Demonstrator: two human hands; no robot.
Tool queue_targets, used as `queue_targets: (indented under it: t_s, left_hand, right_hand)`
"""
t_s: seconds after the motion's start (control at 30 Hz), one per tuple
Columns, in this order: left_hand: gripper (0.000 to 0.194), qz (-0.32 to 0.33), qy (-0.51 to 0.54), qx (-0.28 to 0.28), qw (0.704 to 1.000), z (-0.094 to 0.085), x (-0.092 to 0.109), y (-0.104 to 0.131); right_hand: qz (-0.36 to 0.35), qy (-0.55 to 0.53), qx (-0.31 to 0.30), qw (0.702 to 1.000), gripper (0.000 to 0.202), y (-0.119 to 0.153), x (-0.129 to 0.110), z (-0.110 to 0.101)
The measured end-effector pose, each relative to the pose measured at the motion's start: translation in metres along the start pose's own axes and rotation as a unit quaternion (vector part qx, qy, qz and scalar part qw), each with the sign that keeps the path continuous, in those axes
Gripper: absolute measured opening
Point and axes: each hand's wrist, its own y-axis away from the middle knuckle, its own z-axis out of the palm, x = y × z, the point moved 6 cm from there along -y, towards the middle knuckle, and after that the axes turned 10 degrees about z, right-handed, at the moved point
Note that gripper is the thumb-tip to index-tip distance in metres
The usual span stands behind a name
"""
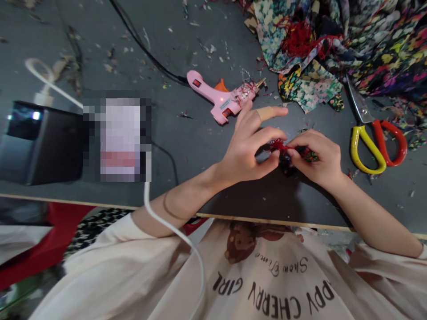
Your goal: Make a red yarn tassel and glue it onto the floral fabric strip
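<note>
Gray tabletop (196, 146), strewn with lint and thread ends, runs beneath everything, its pale edge close to the wearer's cream garment (267, 266). One small tuft of red thread (278, 144) sits just above it, directly between the two hands. The left hand (251, 146) pinches the tuft between thumb and forefinger, with another finger stretched out above, wrapped in one tan band (266, 114). From the other side, the right hand (315, 155) pinches the tuft's strands between thumb and fingertips, its remaining fingers curled. One dark floral scrap (311, 154) shows at that right hand; I cannot tell whether it is gripped. Just beyond the left hand lies one pink hot glue gun (216, 98), its metal nozzle pointing toward the fabric and one black cord (180, 78) running off its rear. One pair of scissors (365, 114), with one yellow and one red handle, rests right of the right hand, blades pointing away from the wearer. Farther off is one heap of floral fabric (376, 53), its pieces too overlapped to count, bearing one red thread tangle (300, 39). Far left stand one black box (56, 146) and, beside it, one pixelated rectangular object (120, 138).
</note>
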Motion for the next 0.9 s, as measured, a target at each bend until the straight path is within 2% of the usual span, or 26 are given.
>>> queue_targets:
  t_s: [0.1, 0.17, 0.2, 0.27, 0.33, 0.37, 0.43, 0.5, 0.6, 0.7, 0.8, 0.83, 0.9]
  left_hand:
    - [0.024, -0.03, -0.011, 0.047, 0.998, -0.013, -0.013, -0.003]
    - [0.026, -0.056, -0.059, 0.098, 0.992, -0.027, -0.033, -0.001]
    - [0.028, -0.076, -0.089, 0.079, 0.99, -0.03, -0.047, 0.001]
    - [0.033, -0.108, -0.167, 0.002, 0.98, -0.033, -0.074, 0.009]
    - [0.043, -0.189, -0.246, -0.079, 0.947, -0.04, -0.101, 0.022]
    - [0.046, -0.204, -0.25, -0.122, 0.939, -0.041, -0.108, 0.026]
    - [0.05, -0.168, -0.228, -0.192, 0.94, -0.041, -0.106, 0.026]
    - [0.049, -0.142, -0.231, -0.256, 0.928, -0.043, -0.099, 0.021]
    - [0.04, -0.16, -0.234, -0.296, 0.912, -0.049, -0.095, 0.015]
    - [0.04, -0.135, -0.224, -0.312, 0.914, -0.051, -0.094, 0.014]
    - [0.037, -0.09, -0.206, -0.269, 0.937, -0.056, -0.086, 0.013]
    - [0.032, -0.076, -0.187, -0.236, 0.951, -0.058, -0.08, 0.011]
    - [0.019, -0.053, -0.141, -0.128, 0.98, -0.069, -0.064, 0.003]
  right_hand:
    - [0.003, 0.0, 0.01, 1.0, 0.008, 0.0, 0.0, 0.0]
    - [0.014, 0.002, 0.019, 1.0, 0.01, 0.0, 0.002, -0.001]
    - [0.022, 0.001, 0.023, 1.0, 0.01, 0.0, 0.002, -0.001]
    - [0.039, -0.006, 0.027, 0.999, 0.011, 0.0, 0.004, -0.002]
    - [0.053, -0.011, 0.034, 0.998, 0.01, 0.0, 0.006, -0.003]
    - [0.058, -0.012, 0.038, 0.998, 0.01, 0.0, 0.007, -0.003]
    - [0.064, -0.009, 0.041, 0.997, 0.01, 0.0, 0.008, -0.003]
    - [0.066, -0.008, 0.039, 0.997, 0.011, 0.0, 0.008, -0.003]
    - [0.072, -0.006, 0.036, 0.997, 0.011, 0.0, 0.008, -0.004]
    - [0.074, -0.002, 0.034, 0.997, 0.012, -0.001, 0.008, -0.004]
    - [0.067, 0.001, 0.041, 0.997, 0.013, -0.001, 0.008, -0.004]
    - [0.066, 0.002, 0.043, 0.997, 0.013, -0.001, 0.008, -0.004]
    - [0.069, 0.006, 0.046, 0.997, 0.013, -0.001, 0.009, -0.004]
